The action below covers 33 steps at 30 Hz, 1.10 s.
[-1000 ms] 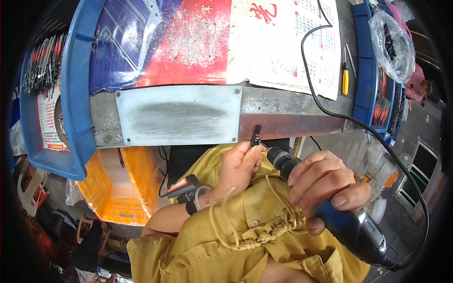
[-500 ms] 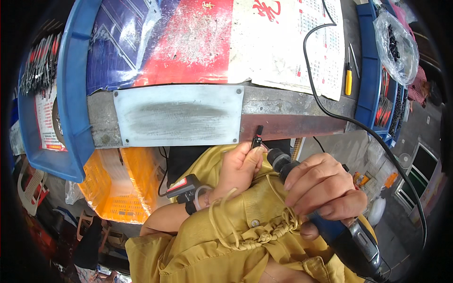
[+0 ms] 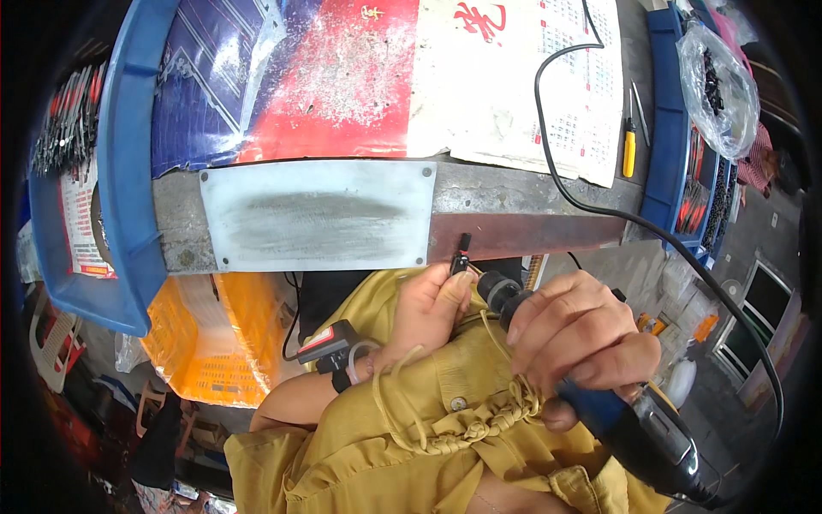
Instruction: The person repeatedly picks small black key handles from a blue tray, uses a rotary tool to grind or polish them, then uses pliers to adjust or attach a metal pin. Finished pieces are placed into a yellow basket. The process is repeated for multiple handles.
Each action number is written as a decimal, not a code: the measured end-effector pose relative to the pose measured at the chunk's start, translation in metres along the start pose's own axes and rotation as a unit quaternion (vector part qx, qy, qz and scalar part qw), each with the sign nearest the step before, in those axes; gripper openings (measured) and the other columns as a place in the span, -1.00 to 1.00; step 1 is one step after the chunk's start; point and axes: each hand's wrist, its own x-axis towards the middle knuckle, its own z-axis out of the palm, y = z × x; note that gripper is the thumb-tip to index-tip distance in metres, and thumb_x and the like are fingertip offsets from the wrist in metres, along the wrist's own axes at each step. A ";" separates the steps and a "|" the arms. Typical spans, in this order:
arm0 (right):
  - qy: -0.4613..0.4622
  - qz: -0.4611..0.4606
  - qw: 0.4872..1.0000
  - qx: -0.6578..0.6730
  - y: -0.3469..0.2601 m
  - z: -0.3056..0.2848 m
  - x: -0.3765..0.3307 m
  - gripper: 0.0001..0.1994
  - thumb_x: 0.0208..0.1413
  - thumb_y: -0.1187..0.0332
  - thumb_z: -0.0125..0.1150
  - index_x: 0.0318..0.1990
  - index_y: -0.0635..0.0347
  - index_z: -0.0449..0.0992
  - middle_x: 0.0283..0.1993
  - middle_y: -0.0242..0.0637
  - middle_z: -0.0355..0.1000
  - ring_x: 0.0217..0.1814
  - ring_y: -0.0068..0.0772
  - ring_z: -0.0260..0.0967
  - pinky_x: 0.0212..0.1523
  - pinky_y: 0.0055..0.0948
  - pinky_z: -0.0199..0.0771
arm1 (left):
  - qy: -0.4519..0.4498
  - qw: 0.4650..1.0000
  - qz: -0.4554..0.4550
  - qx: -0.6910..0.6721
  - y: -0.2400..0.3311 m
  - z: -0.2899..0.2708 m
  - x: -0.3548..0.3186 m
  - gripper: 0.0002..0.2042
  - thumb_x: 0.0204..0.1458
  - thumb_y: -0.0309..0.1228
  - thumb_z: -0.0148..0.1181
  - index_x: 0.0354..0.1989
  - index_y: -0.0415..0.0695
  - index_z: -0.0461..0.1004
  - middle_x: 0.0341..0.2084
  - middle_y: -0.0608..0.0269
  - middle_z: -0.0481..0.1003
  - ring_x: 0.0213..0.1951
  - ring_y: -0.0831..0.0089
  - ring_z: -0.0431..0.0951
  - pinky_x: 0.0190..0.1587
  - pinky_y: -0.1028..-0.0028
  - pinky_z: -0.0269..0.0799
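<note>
My left hand (image 3: 432,300) pinches a small dark piece with a bit of red (image 3: 462,255) between thumb and fingers, just in front of the bench's reddish front edge. Its exact kind is too small to make out. In my right hand (image 3: 586,334) is a blue and black corded rotary tool (image 3: 646,441), gripped from above with the fingers wrapped round it. The tool's black chuck (image 3: 498,291) points left, close by the piece. Whether the bit touches it I cannot tell. A strapped black device (image 3: 330,343) sits on my left wrist.
A smudged pale plate (image 3: 317,214) is fixed along the bench front. Blue bins (image 3: 128,171) with slim black-and-red parts stand at both sides. A yellow screwdriver (image 3: 629,150) lies at right near the black cord (image 3: 616,212). An orange crate (image 3: 227,360) stands below left.
The view has shifted slightly, so the bench sits a little lower and further left. The tool has come a little left, nearer the small piece; both hands keep their grips.
</note>
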 end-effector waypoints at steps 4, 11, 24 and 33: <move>-0.015 0.005 1.000 0.006 -0.002 -0.004 -0.003 -0.59 0.06 0.33 0.38 -0.14 0.17 0.20 -0.43 -0.25 0.47 -0.49 -0.35 0.51 -0.48 -0.37 0.52 | -0.014 0.999 0.028 0.027 -0.003 -0.002 0.003 -0.84 0.28 -0.38 0.05 -0.20 -0.21 0.50 -0.61 0.51 0.34 -0.63 0.77 0.20 -0.59 0.70 0.10; 0.156 0.048 0.983 0.085 -0.007 -0.004 -0.010 -0.48 -0.01 0.45 0.36 0.07 0.27 0.22 -0.38 -0.26 0.41 -0.44 -0.38 0.43 -0.40 -0.41 0.50 | -0.080 0.993 -0.061 -0.053 0.018 -0.010 0.000 -0.68 0.34 -0.23 -0.11 -0.08 -0.24 0.46 -0.64 0.47 0.29 -0.69 0.73 0.10 -0.63 0.67 0.02; 0.167 0.481 0.788 0.345 0.009 0.003 -0.020 -0.63 0.00 0.32 0.28 -0.09 0.34 0.38 -0.39 -0.13 0.50 -0.55 -0.51 0.45 -0.49 -0.60 0.47 | -0.275 0.930 -0.169 -0.173 0.055 -0.016 -0.022 -0.68 0.28 -0.19 0.01 -0.06 -0.23 0.37 -0.54 0.33 0.34 -0.66 0.68 0.17 -0.61 0.66 0.07; 0.220 0.393 0.841 0.298 -0.001 0.007 -0.017 -0.52 -0.08 0.29 0.30 -0.04 0.33 0.31 -0.47 -0.12 0.44 -0.58 -0.46 0.39 -0.49 -0.54 0.42 | 0.011 0.668 0.450 0.592 0.076 0.010 -0.042 -0.75 -0.06 -0.55 0.31 -0.17 -0.27 0.50 -0.50 0.03 0.43 -0.50 0.09 0.46 -0.44 0.31 0.38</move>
